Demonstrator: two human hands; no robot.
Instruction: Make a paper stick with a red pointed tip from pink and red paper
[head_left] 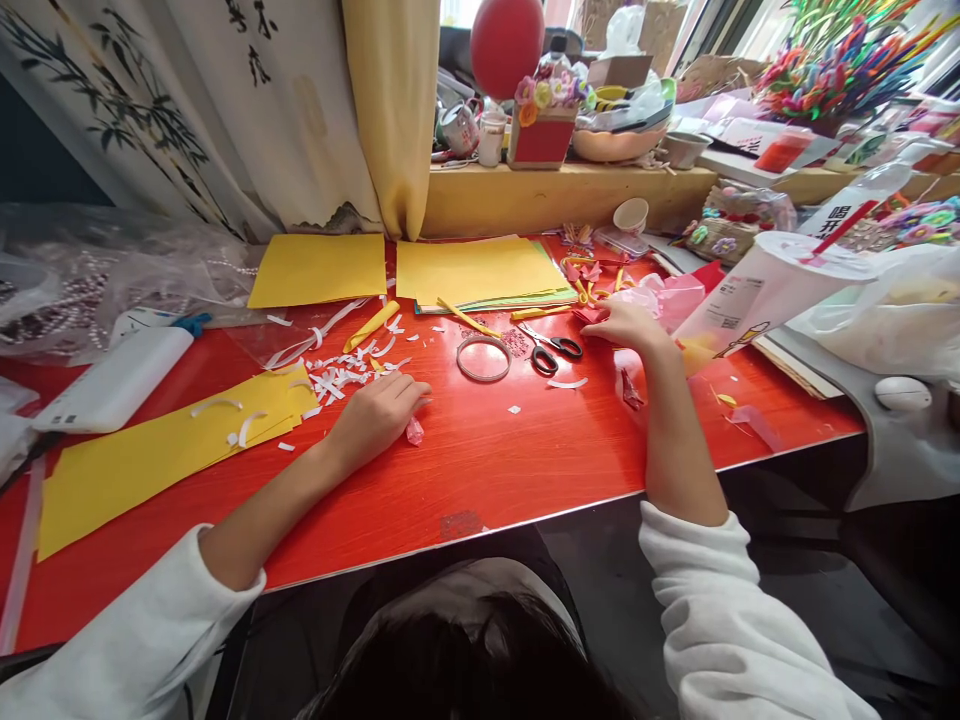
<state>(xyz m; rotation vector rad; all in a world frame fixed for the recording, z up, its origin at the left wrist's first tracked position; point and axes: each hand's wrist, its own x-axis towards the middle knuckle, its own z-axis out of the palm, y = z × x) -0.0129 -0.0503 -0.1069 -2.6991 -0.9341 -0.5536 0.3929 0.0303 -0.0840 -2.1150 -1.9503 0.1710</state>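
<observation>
My left hand [384, 412] lies palm down on the red table [517, 450], its fingers stretched out beside a heap of white paper scraps [345, 375]. A small crumpled pink piece [415, 431] touches the underside of its fingers. Farther right, my right hand [634, 325] closes at the fingertips on a piece of red paper [589, 314], partly hidden by the fingers. Red and yellow paper pieces [596, 275] lie just beyond it. Scissors with black handles [551, 348] rest left of this hand, close to a round ring [484, 358].
Yellow paper sheets [480, 265] are stacked at the back, with another yellow sheet [319, 268] beside them. Long yellow strips [172, 440] lie at left near a white device [124, 375]. A tilted drink cup [765, 290] with a red straw stands right of my right forearm.
</observation>
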